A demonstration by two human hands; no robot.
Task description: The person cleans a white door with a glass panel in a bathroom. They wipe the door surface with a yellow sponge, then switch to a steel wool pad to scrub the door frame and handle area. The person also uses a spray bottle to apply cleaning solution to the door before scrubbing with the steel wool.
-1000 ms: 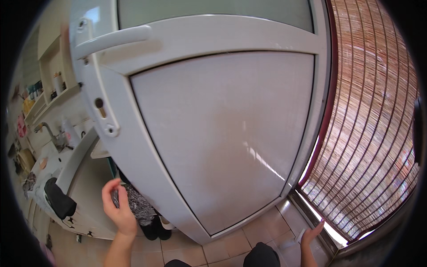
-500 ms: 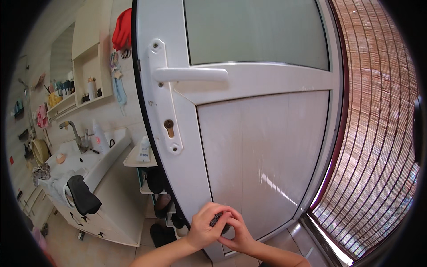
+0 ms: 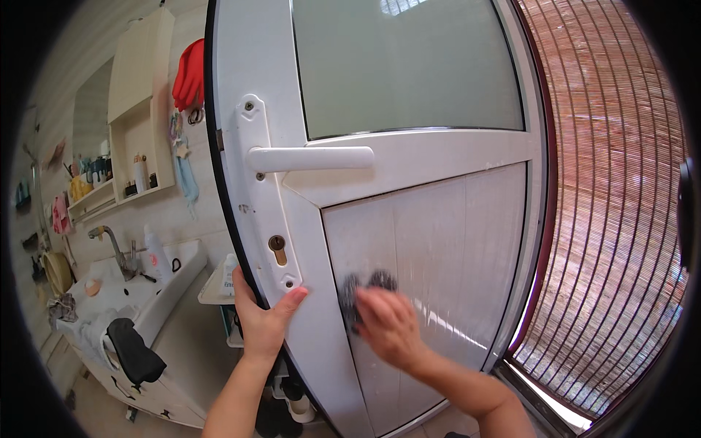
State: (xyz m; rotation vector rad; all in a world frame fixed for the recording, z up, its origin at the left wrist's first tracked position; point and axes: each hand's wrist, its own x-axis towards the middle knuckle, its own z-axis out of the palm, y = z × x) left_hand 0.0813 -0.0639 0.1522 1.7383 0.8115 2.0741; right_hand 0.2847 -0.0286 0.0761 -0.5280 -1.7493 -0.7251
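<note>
- Your left hand (image 3: 261,317) sits at lower centre-left of the frame, fingers curled around an edge, thumb stretched flat and pointing right.
- Your left forearm rises bare from the bottom edge, nearly upright, wrist straight.
- Your right hand (image 3: 387,325) is just right of it at lower centre, back toward you, fingers bent and pressed forward, slightly blurred.
- Your right forearm comes in from the lower right, angled up and leftward.
</note>
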